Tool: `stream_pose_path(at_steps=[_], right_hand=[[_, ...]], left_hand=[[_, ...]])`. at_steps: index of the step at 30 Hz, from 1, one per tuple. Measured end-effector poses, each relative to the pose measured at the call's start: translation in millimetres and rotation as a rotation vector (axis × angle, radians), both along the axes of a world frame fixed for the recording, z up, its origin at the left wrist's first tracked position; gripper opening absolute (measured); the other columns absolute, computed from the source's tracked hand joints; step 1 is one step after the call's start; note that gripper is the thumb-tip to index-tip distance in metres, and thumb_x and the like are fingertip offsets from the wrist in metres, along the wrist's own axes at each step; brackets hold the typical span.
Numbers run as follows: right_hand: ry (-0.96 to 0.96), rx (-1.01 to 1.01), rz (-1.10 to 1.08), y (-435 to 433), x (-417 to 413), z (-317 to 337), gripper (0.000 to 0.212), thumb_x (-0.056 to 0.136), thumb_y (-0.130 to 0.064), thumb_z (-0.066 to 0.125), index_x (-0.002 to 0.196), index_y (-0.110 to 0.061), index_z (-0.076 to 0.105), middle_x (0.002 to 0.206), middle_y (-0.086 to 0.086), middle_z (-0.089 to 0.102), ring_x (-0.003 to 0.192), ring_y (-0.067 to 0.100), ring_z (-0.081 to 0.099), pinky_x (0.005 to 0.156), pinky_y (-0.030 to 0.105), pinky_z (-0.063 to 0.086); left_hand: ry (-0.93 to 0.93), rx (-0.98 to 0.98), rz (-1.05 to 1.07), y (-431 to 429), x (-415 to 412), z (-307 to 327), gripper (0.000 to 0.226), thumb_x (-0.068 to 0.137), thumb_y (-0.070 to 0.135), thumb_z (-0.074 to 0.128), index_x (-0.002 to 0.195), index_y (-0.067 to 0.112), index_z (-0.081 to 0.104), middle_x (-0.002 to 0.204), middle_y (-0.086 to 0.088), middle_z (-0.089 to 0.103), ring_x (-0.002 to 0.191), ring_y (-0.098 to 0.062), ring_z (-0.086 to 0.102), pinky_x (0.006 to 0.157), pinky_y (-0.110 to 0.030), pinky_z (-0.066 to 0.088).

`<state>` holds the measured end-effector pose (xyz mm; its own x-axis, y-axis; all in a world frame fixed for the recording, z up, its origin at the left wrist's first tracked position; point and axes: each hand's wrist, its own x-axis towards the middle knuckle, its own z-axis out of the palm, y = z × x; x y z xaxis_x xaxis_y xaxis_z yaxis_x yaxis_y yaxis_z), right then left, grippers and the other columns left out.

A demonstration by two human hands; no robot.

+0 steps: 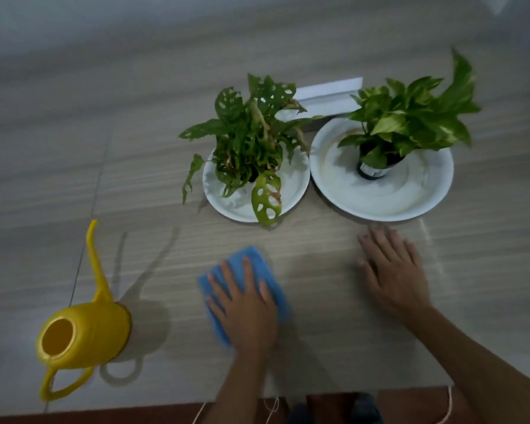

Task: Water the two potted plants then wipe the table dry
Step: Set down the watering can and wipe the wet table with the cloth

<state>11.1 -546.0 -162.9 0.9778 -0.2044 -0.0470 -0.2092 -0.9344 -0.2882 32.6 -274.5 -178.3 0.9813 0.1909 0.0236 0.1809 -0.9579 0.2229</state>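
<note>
Table point(318, 347): pale wood-grain top, carrying everything listed; places are given from the blue cloth.

Blue cloth point(251, 258): lies flat near the table's front edge, roughly mid-width.

Left hand point(245, 304): spread flat, palm down, pressing on the cloth; fingers open, not curled around it.

Right hand point(392, 270): to the right of the cloth, apart from it, flat and open on bare table, holding nothing.

Yellow watering can point(83, 332): well left of the cloth, upright, thin spout pointing away from the person, handle toward the front edge.

Holed-leaf plant point(251, 142): beyond the cloth, standing in a white saucer point(227, 206).

Broad-leaf plant point(410, 117): beyond and right of the cloth, its pot in a larger white dish point(380, 206); the two rims sit just beside each other, contact uncertain.

White strip point(331, 90): behind both plants; what it is cannot be told.
</note>
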Motion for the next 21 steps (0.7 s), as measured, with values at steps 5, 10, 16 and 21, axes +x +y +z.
stream_pose_path(at_steps=[5,10,16,21], right_hand=[[0.071,-0.104,-0.007,-33,-3,-9,0.063,0.097,-0.057,0.025,0.154,-0.031,0.031,0.162,0.003,0.028,0.150,0.027,0.018,0.119,0.049,0.018],[0.050,-0.082,0.003,-36,-3,-11,0.061,0.097,-0.056,0.027,0.153,-0.034,0.029,0.164,-0.001,0.024,0.152,0.025,0.015,0.119,0.048,0.015],[0.045,0.008,0.054,-40,-4,-11,0.061,0.095,-0.049,0.034,0.152,-0.028,0.034,0.163,0.004,0.027,0.151,0.029,0.017,0.118,0.051,0.015],[-0.002,0.074,0.037,-95,-14,-4,0.062,0.095,-0.050,0.029,0.148,-0.021,0.043,0.160,0.007,0.033,0.149,0.030,0.022,0.115,0.050,0.021]], left_hand=[[0.026,-0.112,-0.202,-118,-4,4,0.061,0.095,0.047,0.040,0.153,0.032,0.037,0.163,-0.014,0.028,0.150,-0.044,0.019,0.116,-0.066,0.016],[-0.035,0.017,-0.056,-81,47,-12,0.059,0.097,0.050,0.036,0.154,0.033,0.033,0.160,-0.015,0.035,0.148,-0.041,0.027,0.115,-0.065,0.023],[0.025,-0.041,-0.299,-140,-105,2,0.064,0.094,0.051,0.041,0.155,0.038,0.027,0.165,-0.010,0.025,0.151,-0.041,0.018,0.115,-0.064,0.020],[0.004,0.087,-0.278,-89,0,-8,0.058,0.100,0.052,0.030,0.156,0.040,0.020,0.166,-0.007,0.022,0.152,-0.039,0.015,0.115,-0.065,0.022]])
